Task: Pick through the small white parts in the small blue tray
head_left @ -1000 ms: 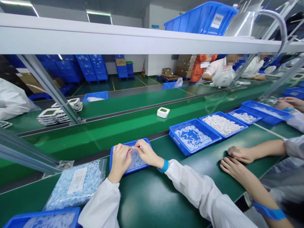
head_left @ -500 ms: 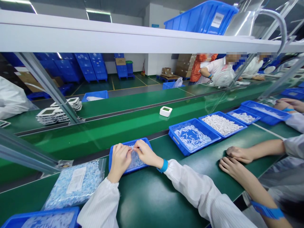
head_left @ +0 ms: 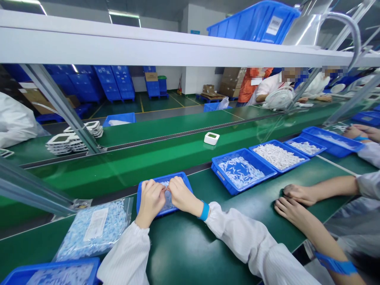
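Over a blue tray [head_left: 185,183] of small pale pieces, my two hands meet with their fingertips together. My left hand [head_left: 151,200] is closed in a pinch, and my right hand [head_left: 181,194], with a blue band at its wrist, pinches from the other side. Whatever lies between the fingertips is too small and covered to make out. Left of my hands rests a clear bag [head_left: 95,227] of light-blue pieces with a white label. A second blue tray [head_left: 96,264] with pale pieces stands at the near left corner.
Blue trays [head_left: 221,180] of white pieces line the bench to the right. Beside them rest a co-worker's hands [head_left: 297,202]. A white device [head_left: 211,138] sits on the green conveyor belt [head_left: 166,148]. A white shelf beam [head_left: 148,43] crosses above, with a slanted metal post [head_left: 59,105] at left.
My right fingers have curled in closer to the left ones over the tray. The white device has shifted slightly right along the belt.
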Demonstrator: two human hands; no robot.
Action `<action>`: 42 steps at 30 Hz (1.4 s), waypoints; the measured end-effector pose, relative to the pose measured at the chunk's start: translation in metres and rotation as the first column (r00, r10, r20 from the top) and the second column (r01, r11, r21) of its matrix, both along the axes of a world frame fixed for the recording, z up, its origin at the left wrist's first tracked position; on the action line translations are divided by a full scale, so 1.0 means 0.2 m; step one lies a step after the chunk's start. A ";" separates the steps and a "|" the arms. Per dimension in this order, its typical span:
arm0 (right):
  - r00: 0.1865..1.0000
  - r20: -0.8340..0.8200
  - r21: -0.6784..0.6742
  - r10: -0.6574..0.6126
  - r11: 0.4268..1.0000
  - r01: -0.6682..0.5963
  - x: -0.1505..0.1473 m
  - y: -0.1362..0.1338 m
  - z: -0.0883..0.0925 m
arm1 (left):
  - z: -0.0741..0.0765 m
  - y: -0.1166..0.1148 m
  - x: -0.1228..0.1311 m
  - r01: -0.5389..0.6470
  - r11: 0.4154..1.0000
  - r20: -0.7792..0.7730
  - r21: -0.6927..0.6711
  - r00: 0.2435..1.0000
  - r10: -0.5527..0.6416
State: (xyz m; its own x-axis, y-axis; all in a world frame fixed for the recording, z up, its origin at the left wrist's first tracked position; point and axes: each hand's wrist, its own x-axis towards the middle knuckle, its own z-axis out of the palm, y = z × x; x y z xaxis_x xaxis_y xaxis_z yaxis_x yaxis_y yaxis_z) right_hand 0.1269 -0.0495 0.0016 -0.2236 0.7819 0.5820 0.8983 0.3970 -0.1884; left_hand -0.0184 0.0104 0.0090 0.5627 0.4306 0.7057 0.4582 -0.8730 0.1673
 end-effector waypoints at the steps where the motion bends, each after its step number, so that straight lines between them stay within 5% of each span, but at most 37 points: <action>1: 1.000 0.003 0.006 0.007 1.000 -0.007 0.00 0.00 0.00 | 0.00 0.00 0.00 0.003 1.000 0.007 0.007 1.000 -0.003; 29: 0.931 -0.346 -0.150 0.115 0.973 -0.176 0.06 0.04 -0.01 | -0.02 0.01 -0.01 0.134 0.980 -0.113 0.149 0.987 -0.117; 35: 0.821 -0.571 -0.297 -0.016 0.936 -0.188 0.07 0.06 0.00 | 0.00 -0.02 -0.01 0.086 0.975 -0.108 0.205 0.992 -0.065; 42: 0.559 -0.826 -0.296 -0.073 0.900 -0.321 0.08 0.10 -0.01 | 0.02 -0.03 0.01 -0.039 0.973 0.006 0.226 0.999 0.039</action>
